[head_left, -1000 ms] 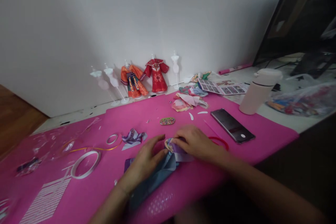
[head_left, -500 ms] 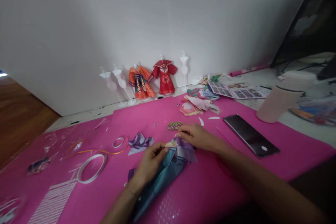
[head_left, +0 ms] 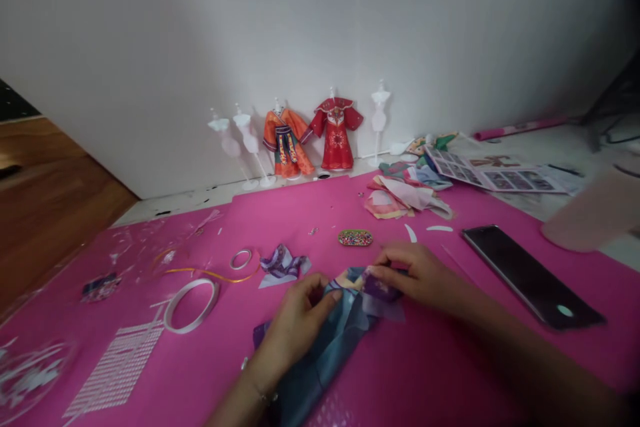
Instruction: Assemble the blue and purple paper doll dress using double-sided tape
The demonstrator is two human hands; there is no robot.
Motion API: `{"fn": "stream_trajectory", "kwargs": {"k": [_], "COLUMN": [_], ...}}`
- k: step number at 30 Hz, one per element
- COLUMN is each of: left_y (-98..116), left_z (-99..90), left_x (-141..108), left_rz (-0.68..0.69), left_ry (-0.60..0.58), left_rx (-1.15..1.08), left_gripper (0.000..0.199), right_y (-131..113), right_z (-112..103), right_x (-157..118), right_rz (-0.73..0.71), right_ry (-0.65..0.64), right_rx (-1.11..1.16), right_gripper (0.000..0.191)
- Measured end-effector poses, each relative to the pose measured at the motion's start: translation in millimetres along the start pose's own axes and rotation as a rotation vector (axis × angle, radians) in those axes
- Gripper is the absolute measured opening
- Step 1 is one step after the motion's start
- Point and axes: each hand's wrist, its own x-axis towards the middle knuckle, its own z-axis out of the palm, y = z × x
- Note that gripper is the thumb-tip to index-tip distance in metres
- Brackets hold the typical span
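1. A white ring [head_left: 216,297] lies on the pink mat [head_left: 290,213], well apart from the hands; nearer to them is a purple scrap [head_left: 284,261], crumpled, just beyond the left hand.
2. The blue-green garment [head_left: 333,340] lies on the mat in front of the person; its long axis slants from the bottom edge of the view up and rightward; the narrow end points away, between the two hands; the wide end comes toward the person and runs out of view; a dark purple piece [head_left: 260,333] shows left of the left wrist.
3. The left hand [head_left: 297,320] pinches the garment near its narrow end; thumb and forefinger almost meet, with cloth between them.
4. The right hand [head_left: 425,277] has thumb and forefinger closed on purple cloth [head_left: 383,285] at that end; whether it is sewn to the garment, I cannot tell.
5. A dark phone [head_left: 530,273] lies right of the right hand, apart from it.
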Motion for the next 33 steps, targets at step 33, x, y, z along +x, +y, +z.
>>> {"fn": "stream_trajectory", "kwargs": {"k": [33], "left_y": [16], "left_z": [-12.7], "left_x": [-7], "left_rz": [0.406], "left_ry": [0.555], "left_rx": [0.48], "left_gripper": [0.012], "right_y": [4], "right_z": [14], "right_x": [0], "right_rz": [-0.043], "right_ry": [0.029], "right_rx": [-0.136], "right_gripper": [0.028]}}
